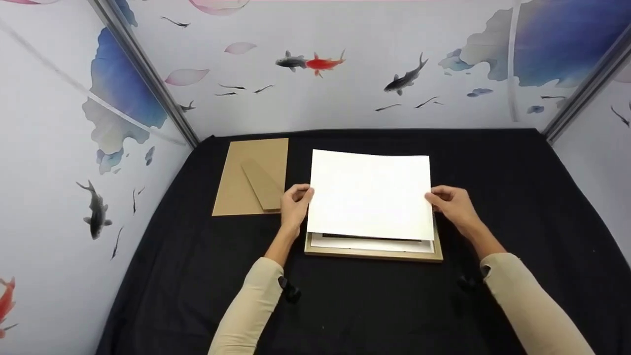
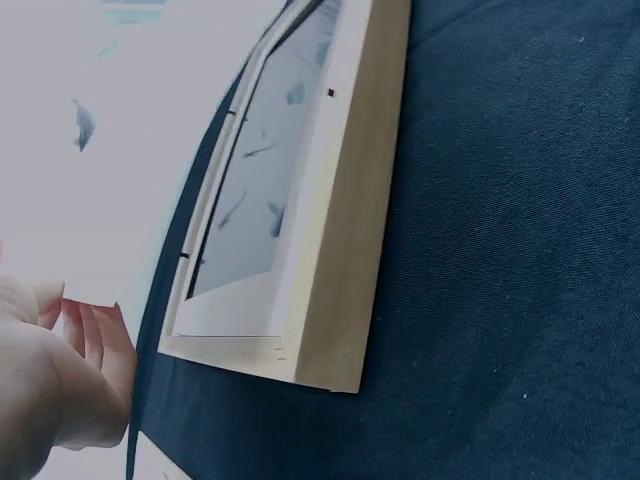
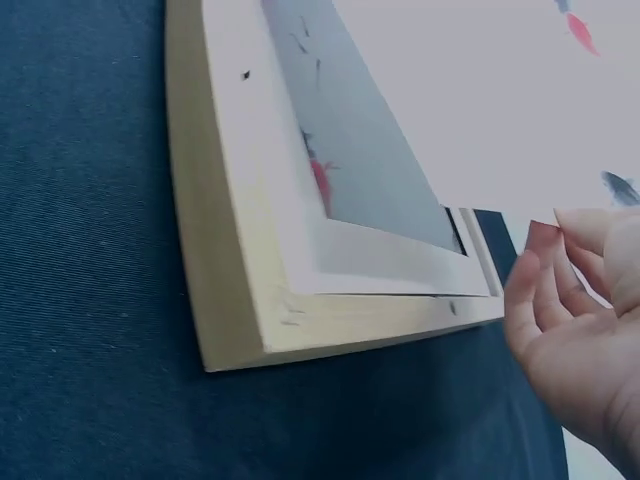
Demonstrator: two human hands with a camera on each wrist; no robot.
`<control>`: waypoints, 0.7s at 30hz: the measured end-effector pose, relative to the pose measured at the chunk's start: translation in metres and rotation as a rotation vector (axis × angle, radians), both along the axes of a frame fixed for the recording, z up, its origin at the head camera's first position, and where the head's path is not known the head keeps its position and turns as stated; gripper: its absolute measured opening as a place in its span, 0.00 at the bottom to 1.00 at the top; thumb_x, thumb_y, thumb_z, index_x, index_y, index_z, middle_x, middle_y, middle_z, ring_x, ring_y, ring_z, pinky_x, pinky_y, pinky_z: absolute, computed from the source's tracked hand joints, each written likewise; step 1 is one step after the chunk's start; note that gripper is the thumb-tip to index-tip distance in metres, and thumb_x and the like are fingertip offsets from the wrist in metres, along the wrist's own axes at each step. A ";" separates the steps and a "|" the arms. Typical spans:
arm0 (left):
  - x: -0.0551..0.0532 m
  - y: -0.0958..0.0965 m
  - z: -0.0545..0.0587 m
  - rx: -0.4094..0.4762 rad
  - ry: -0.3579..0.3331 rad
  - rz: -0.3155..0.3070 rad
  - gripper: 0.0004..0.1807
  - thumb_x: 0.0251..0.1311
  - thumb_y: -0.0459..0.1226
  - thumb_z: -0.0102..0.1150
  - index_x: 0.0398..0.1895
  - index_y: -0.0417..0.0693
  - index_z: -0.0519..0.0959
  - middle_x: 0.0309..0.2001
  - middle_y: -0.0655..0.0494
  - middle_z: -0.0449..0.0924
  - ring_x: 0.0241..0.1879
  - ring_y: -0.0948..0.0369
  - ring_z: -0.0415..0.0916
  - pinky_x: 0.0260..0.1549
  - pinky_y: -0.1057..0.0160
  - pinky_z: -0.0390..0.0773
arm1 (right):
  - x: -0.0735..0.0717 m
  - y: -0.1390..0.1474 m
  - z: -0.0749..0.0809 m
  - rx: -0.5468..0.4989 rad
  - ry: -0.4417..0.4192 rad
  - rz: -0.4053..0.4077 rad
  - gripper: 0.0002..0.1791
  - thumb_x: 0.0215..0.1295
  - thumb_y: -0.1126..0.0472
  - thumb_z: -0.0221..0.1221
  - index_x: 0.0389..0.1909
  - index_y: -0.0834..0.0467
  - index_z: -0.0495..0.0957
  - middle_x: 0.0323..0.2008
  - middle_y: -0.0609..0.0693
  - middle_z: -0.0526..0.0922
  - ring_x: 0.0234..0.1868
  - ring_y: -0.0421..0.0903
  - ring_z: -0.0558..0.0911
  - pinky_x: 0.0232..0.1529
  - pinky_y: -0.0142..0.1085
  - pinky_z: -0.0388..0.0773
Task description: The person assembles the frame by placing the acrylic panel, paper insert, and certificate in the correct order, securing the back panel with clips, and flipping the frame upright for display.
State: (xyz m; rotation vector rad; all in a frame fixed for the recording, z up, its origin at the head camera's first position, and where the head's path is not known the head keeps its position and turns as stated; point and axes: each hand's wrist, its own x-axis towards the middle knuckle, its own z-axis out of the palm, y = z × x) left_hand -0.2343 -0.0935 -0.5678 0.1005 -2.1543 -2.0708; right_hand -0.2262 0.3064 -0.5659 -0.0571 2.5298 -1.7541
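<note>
I count one white rectangular sheet, one pale wooden rectangular frame, one flat brown board. Left hand and right hand pinch the sheet's opposite edges above the frame, forearms angled inward. Board lies left on the black-cloth tabletop.

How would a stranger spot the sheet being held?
On the black cloth, find the wooden frame. Over it, the left hand and right hand pinch the sheet by its opposite side edges. Unlike the brown board lying to the left, it is white and raised.
</note>
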 end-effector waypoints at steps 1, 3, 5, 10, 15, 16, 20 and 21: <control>0.000 0.002 -0.001 -0.017 0.002 0.000 0.07 0.68 0.30 0.63 0.45 0.35 0.84 0.38 0.48 0.84 0.38 0.57 0.79 0.38 0.65 0.76 | 0.000 -0.001 -0.002 0.019 0.007 -0.007 0.17 0.73 0.59 0.62 0.50 0.71 0.81 0.40 0.60 0.83 0.37 0.44 0.81 0.43 0.38 0.82; -0.001 0.004 -0.004 -0.053 0.007 -0.011 0.07 0.67 0.30 0.64 0.45 0.34 0.84 0.37 0.47 0.84 0.37 0.57 0.79 0.36 0.67 0.76 | 0.001 -0.001 -0.004 0.058 0.015 -0.015 0.16 0.74 0.59 0.62 0.50 0.70 0.81 0.41 0.60 0.83 0.37 0.45 0.81 0.42 0.38 0.82; 0.003 0.005 -0.002 -0.088 0.006 -0.023 0.08 0.67 0.28 0.63 0.46 0.32 0.83 0.37 0.43 0.83 0.38 0.53 0.80 0.34 0.68 0.75 | 0.003 0.000 -0.007 0.087 0.017 -0.014 0.16 0.74 0.59 0.62 0.50 0.69 0.82 0.41 0.60 0.83 0.38 0.46 0.81 0.42 0.38 0.82; 0.006 0.002 -0.010 -0.151 0.010 -0.044 0.08 0.65 0.27 0.64 0.45 0.31 0.83 0.37 0.41 0.83 0.39 0.48 0.81 0.34 0.67 0.76 | 0.007 0.004 -0.014 0.114 0.026 0.001 0.15 0.73 0.59 0.62 0.49 0.68 0.82 0.40 0.60 0.83 0.39 0.50 0.81 0.40 0.37 0.82; 0.007 -0.001 -0.021 -0.261 0.005 -0.057 0.08 0.64 0.28 0.66 0.45 0.35 0.84 0.35 0.48 0.84 0.37 0.53 0.81 0.37 0.60 0.80 | 0.012 0.006 -0.020 0.153 0.067 0.017 0.14 0.73 0.60 0.62 0.48 0.68 0.83 0.39 0.59 0.84 0.37 0.52 0.81 0.37 0.35 0.81; 0.008 -0.001 -0.022 -0.284 -0.003 -0.062 0.09 0.64 0.28 0.66 0.46 0.36 0.84 0.36 0.48 0.84 0.37 0.54 0.81 0.37 0.59 0.80 | 0.014 0.006 -0.021 0.162 0.078 0.021 0.13 0.73 0.60 0.62 0.47 0.68 0.83 0.38 0.59 0.84 0.37 0.51 0.81 0.36 0.34 0.81; 0.014 -0.003 -0.024 -0.367 -0.047 -0.079 0.11 0.63 0.30 0.68 0.48 0.39 0.84 0.36 0.51 0.84 0.36 0.55 0.82 0.38 0.55 0.81 | 0.017 0.007 -0.024 0.184 0.110 0.038 0.11 0.72 0.63 0.63 0.46 0.68 0.84 0.37 0.58 0.85 0.34 0.49 0.80 0.34 0.32 0.79; 0.016 -0.003 -0.024 -0.383 -0.057 -0.083 0.11 0.63 0.31 0.68 0.48 0.40 0.84 0.36 0.51 0.84 0.36 0.55 0.82 0.38 0.55 0.81 | 0.018 0.007 -0.025 0.187 0.114 0.038 0.10 0.72 0.64 0.63 0.46 0.68 0.84 0.36 0.58 0.85 0.34 0.49 0.80 0.33 0.31 0.79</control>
